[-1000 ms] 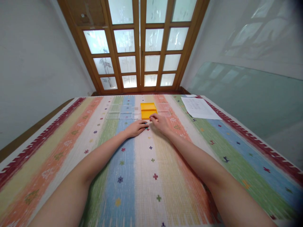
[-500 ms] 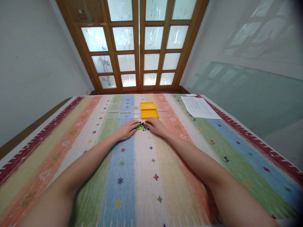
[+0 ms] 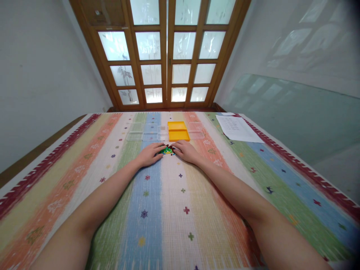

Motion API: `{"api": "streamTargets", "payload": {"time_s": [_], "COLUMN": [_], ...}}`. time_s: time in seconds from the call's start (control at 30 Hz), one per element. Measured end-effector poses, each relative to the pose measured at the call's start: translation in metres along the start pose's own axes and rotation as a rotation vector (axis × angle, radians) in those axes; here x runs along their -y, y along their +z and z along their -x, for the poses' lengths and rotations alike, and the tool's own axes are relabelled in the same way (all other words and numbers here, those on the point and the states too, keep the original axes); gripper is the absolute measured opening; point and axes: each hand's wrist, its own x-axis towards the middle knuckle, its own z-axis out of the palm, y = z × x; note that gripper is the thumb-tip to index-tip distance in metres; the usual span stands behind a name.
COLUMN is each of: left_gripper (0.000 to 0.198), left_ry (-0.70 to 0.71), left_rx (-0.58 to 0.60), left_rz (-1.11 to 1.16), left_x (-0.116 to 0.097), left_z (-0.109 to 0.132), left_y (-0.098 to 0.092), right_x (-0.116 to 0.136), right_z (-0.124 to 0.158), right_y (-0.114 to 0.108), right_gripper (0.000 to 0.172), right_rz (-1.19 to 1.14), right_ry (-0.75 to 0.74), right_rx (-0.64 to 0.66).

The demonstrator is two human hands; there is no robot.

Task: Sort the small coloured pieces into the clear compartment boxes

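Note:
A small heap of tiny pieces (image 3: 168, 150), green, brown, yellow and blue, lies on the striped cloth; they look like beads or little blocks, too small to tell. My left hand (image 3: 150, 154) rests at the left side of the heap, palm down, its fingers stretched out and touching the edge. From the other side my right hand (image 3: 186, 151) reaches in, its fingers apart and slightly bent over the brown pieces. Some pieces are hidden under the fingertips of both hands. Just beyond the heap sits a yellow open tray (image 3: 179, 135) with two compartments.
Clear plastic trays (image 3: 143, 135) stand left of the yellow one, and another clear tray (image 3: 196, 135) stands right of it. A printed paper sheet (image 3: 239, 128) lies at the far right. Behind the table are wood-framed glass doors (image 3: 168, 67).
My right hand has shifted slightly left, bringing the fingers of both hands closer together. The pieces between them look more bunched. The trays and paper have stayed in place.

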Motion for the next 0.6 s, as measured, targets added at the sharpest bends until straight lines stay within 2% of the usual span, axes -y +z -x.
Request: {"api": "streamTargets", "payload": {"time_s": [0.1, 0.2, 0.43, 0.6], "left_gripper": [0.052, 0.048, 0.036, 0.031], "left_ry": [0.070, 0.062, -0.048, -0.142], "left_rx": [0.031, 0.013, -0.111, -0.157], "left_rz": [0.011, 0.015, 0.024, 0.007], "left_x": [-0.004, -0.007, -0.004, 0.004], "left_z": [-0.001, -0.002, -0.001, -0.001], "left_y": [-0.001, -0.002, -0.006, -0.008], "right_x": [0.001, 0.002, -0.001, -0.009], "right_z": [0.000, 0.000, 0.001, 0.003], "right_y": [-0.001, -0.003, -0.006, -0.007], "right_gripper": [0.028, 0.022, 0.022, 0.022], "right_rz": [-0.022, -0.054, -0.095, -0.091], "right_ry": [-0.039, -0.010, 0.114, 0.159], "right_rx": [0.010, 0.012, -0.011, -0.040]}}
